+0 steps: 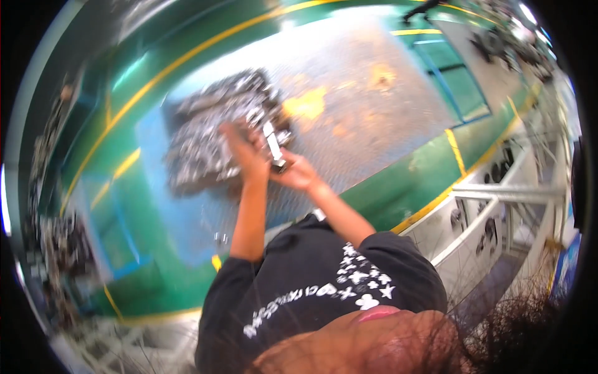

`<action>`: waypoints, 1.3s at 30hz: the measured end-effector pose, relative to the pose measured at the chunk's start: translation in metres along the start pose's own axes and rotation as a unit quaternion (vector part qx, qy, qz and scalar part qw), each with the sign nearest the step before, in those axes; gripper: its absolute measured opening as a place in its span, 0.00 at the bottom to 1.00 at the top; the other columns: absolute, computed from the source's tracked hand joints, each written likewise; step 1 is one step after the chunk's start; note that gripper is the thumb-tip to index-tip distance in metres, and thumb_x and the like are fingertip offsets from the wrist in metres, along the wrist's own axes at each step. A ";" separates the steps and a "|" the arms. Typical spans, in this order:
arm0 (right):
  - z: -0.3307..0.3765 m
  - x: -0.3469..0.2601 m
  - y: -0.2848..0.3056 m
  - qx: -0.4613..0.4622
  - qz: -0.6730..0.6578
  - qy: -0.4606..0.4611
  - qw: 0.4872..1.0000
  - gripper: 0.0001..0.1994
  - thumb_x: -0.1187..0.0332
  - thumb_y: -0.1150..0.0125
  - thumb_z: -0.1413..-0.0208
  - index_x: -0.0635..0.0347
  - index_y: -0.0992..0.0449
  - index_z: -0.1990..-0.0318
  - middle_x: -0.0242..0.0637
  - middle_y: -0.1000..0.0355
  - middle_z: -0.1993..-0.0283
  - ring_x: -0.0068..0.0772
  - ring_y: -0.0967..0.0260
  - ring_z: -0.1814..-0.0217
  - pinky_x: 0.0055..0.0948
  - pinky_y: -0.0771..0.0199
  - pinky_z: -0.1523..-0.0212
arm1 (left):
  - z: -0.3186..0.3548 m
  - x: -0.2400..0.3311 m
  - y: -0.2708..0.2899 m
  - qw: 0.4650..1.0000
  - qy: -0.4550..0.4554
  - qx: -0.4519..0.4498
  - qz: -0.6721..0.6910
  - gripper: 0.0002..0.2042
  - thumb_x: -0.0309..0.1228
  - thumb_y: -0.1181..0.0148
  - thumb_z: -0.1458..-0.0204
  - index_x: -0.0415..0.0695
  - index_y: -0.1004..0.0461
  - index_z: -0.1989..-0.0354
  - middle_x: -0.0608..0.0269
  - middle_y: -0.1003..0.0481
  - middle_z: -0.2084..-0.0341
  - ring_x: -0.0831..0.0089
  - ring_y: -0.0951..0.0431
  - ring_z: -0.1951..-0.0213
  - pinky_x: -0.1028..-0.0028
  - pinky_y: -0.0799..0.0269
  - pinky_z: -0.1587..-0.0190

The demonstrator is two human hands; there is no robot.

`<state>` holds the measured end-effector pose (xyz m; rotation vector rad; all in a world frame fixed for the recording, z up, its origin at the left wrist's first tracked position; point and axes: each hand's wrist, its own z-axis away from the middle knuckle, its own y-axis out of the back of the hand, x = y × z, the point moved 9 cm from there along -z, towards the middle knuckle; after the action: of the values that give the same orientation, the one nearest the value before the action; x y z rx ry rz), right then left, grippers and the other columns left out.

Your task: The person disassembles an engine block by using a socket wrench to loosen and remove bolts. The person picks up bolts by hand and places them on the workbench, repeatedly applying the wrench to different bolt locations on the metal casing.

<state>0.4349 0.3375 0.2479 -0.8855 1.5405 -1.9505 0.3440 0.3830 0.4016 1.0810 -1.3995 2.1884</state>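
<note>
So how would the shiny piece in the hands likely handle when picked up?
The shiny piece is probably stiff, as its bright edge looks straight. Its metallic glare hints at some heft, though blur hides whether it's solid. That gloss might also make it slippery against the bare right hand.

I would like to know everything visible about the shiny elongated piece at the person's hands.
The elongated piece looks metallic: narrow, bright silver, nearly white in its middle, with a darker lower end. It is tilted, its upper end leaning toward the picture's left. The right hand holds it near the dark end; the left hand is close, but contact is unclear. In the view it overlaps the grey stack. Blur hides finer details.
</note>
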 end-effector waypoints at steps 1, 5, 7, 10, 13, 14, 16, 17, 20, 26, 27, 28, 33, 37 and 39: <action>-0.010 0.004 0.007 0.018 0.040 0.041 0.998 0.20 0.62 0.47 0.28 0.61 0.29 0.35 0.41 0.25 0.38 0.43 0.30 0.35 0.53 0.32 0.32 | -0.005 0.008 0.016 0.999 -0.027 0.033 -0.020 0.29 0.62 0.49 0.35 0.43 0.27 0.56 0.75 0.36 0.82 0.85 0.39 0.84 0.82 0.47 0.86; -0.005 0.008 -0.014 0.012 -0.002 0.002 1.000 0.18 0.68 0.49 0.27 0.62 0.30 0.35 0.36 0.26 0.35 0.34 0.29 0.34 0.52 0.29 0.31 | 0.019 0.022 -0.011 0.996 -0.048 -0.064 -0.030 0.29 0.63 0.49 0.35 0.44 0.29 0.59 0.73 0.37 0.82 0.83 0.38 0.84 0.79 0.46 0.82; 0.002 -0.007 -0.003 0.069 0.076 -0.015 0.995 0.15 0.68 0.44 0.29 0.62 0.27 0.39 0.35 0.21 0.46 0.31 0.23 0.40 0.41 0.27 0.34 | 0.027 0.018 -0.021 0.992 -0.045 -0.090 -0.070 0.28 0.62 0.51 0.34 0.45 0.30 0.59 0.72 0.36 0.81 0.82 0.38 0.83 0.79 0.46 0.82; 0.000 -0.020 0.006 0.142 0.156 -0.038 0.977 0.13 0.69 0.47 0.28 0.63 0.26 0.41 0.34 0.20 0.52 0.32 0.21 0.47 0.47 0.23 0.35 | 0.029 0.010 -0.021 0.990 -0.043 -0.096 -0.094 0.28 0.62 0.51 0.34 0.45 0.30 0.58 0.72 0.35 0.80 0.82 0.34 0.81 0.80 0.44 0.81; -0.002 -0.043 0.004 0.204 0.291 -0.076 0.932 0.09 0.65 0.40 0.31 0.59 0.20 0.50 0.26 0.29 0.73 0.21 0.30 0.73 0.25 0.29 0.71 | 0.023 0.000 -0.021 0.984 -0.043 -0.110 -0.135 0.28 0.61 0.50 0.33 0.43 0.29 0.56 0.70 0.33 0.78 0.81 0.33 0.79 0.80 0.40 0.77; -0.002 -0.043 0.000 0.188 0.366 -0.120 0.904 0.08 0.64 0.37 0.32 0.58 0.19 0.54 0.24 0.33 0.78 0.18 0.38 0.80 0.19 0.40 0.81 | 0.024 -0.002 -0.022 0.982 -0.052 -0.109 -0.144 0.27 0.60 0.50 0.33 0.42 0.28 0.56 0.70 0.32 0.78 0.81 0.33 0.79 0.80 0.39 0.76; -0.003 -0.049 0.000 0.250 0.426 -0.086 0.865 0.09 0.62 0.33 0.35 0.53 0.20 0.66 0.21 0.41 0.81 0.15 0.53 0.84 0.21 0.59 0.84 | 0.024 -0.002 -0.026 0.981 -0.059 -0.112 -0.145 0.27 0.59 0.49 0.33 0.42 0.28 0.57 0.70 0.32 0.78 0.81 0.33 0.79 0.79 0.39 0.76; -0.006 -0.051 -0.004 0.270 0.481 -0.070 0.831 0.10 0.62 0.34 0.36 0.52 0.22 0.70 0.21 0.41 0.81 0.16 0.51 0.85 0.22 0.59 0.85 | 0.025 -0.001 -0.029 0.981 -0.064 -0.113 -0.147 0.27 0.59 0.48 0.33 0.42 0.27 0.57 0.69 0.31 0.78 0.81 0.33 0.79 0.79 0.39 0.76; -0.018 -0.043 -0.026 0.232 0.534 -0.016 0.813 0.11 0.64 0.46 0.32 0.51 0.25 0.70 0.28 0.32 0.78 0.22 0.40 0.83 0.26 0.49 0.83 | 0.032 -0.013 -0.048 0.963 -0.044 -0.171 -0.205 0.25 0.56 0.45 0.33 0.41 0.25 0.61 0.70 0.32 0.79 0.82 0.32 0.78 0.80 0.38 0.75; -0.021 -0.009 -0.001 0.166 0.149 0.032 0.974 0.09 0.63 0.53 0.25 0.54 0.27 0.51 0.28 0.25 0.62 0.22 0.26 0.67 0.28 0.20 0.66 | 0.013 0.005 -0.028 0.991 -0.077 -0.077 -0.082 0.27 0.59 0.49 0.33 0.42 0.27 0.62 0.71 0.33 0.80 0.80 0.34 0.78 0.78 0.39 0.74; -0.022 -0.006 0.000 0.146 0.120 0.049 0.981 0.11 0.60 0.53 0.25 0.56 0.26 0.49 0.29 0.23 0.59 0.24 0.24 0.63 0.32 0.18 0.60 | 0.012 0.008 -0.023 0.992 -0.075 -0.069 -0.068 0.27 0.59 0.49 0.33 0.42 0.27 0.62 0.71 0.33 0.80 0.80 0.34 0.79 0.78 0.40 0.74; -0.022 -0.006 0.008 0.125 0.089 0.070 0.986 0.14 0.58 0.52 0.25 0.58 0.26 0.47 0.31 0.21 0.56 0.26 0.22 0.60 0.35 0.15 0.54 | 0.013 0.009 -0.024 0.994 -0.071 -0.065 -0.055 0.27 0.59 0.49 0.32 0.42 0.28 0.62 0.71 0.34 0.81 0.81 0.34 0.79 0.79 0.40 0.75; -0.014 -0.013 -0.005 0.198 0.264 0.062 0.942 0.11 0.56 0.46 0.27 0.50 0.22 0.55 0.24 0.23 0.61 0.20 0.25 0.61 0.28 0.23 0.60 | 0.011 0.004 -0.011 0.977 -0.130 -0.088 -0.146 0.26 0.57 0.50 0.31 0.41 0.28 0.62 0.71 0.35 0.83 0.83 0.37 0.81 0.80 0.44 0.77; 0.000 -0.033 -0.026 0.251 0.528 0.001 0.811 0.24 0.49 0.37 0.34 0.46 0.33 0.81 0.20 0.41 0.81 0.13 0.48 0.82 0.22 0.58 0.82 | 0.019 0.000 -0.021 0.970 -0.120 -0.126 -0.168 0.24 0.53 0.45 0.32 0.41 0.26 0.62 0.72 0.34 0.82 0.85 0.37 0.81 0.80 0.44 0.78; -0.007 -0.036 -0.011 0.260 0.496 0.012 0.829 0.23 0.51 0.36 0.35 0.46 0.33 0.81 0.20 0.41 0.81 0.14 0.47 0.82 0.22 0.58 0.83 | 0.023 -0.008 -0.037 0.966 -0.109 -0.155 -0.175 0.23 0.53 0.43 0.33 0.41 0.25 0.62 0.72 0.33 0.81 0.85 0.36 0.80 0.80 0.43 0.77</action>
<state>0.4539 0.3705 0.2511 0.1917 1.0196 -1.4167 0.3819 0.3812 0.4244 1.3576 -1.4465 1.5826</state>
